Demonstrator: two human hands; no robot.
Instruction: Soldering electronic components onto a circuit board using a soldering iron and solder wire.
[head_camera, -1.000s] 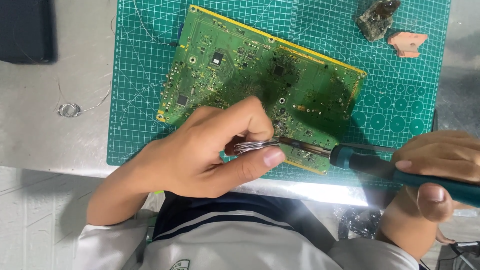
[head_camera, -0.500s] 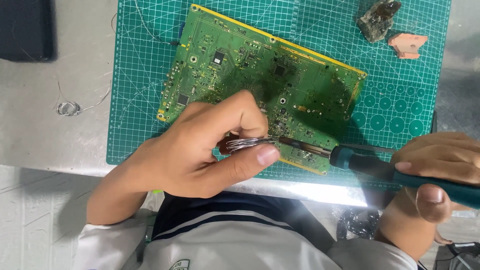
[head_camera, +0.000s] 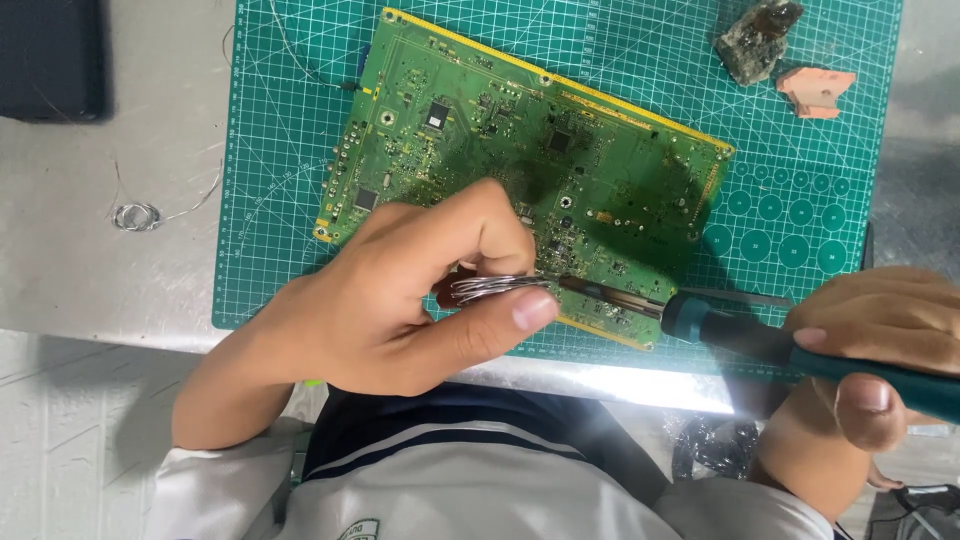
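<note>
A green circuit board (head_camera: 520, 150) lies tilted on a teal cutting mat (head_camera: 280, 200). My left hand (head_camera: 400, 300) pinches a small coil of silver solder wire (head_camera: 490, 288) over the board's near edge. My right hand (head_camera: 880, 340) grips the teal handle of a soldering iron (head_camera: 740, 335). The iron's dark tip (head_camera: 580, 288) points left and meets the wire's end just above the board.
A grey lump (head_camera: 757, 40) and a pink block (head_camera: 815, 90) sit at the mat's far right. A loose wire coil (head_camera: 135, 215) lies on the grey table at left. A dark flat object (head_camera: 50, 60) occupies the top left corner.
My left hand has shifted slightly left and lower with the wire. The iron and my right hand have barely moved.
</note>
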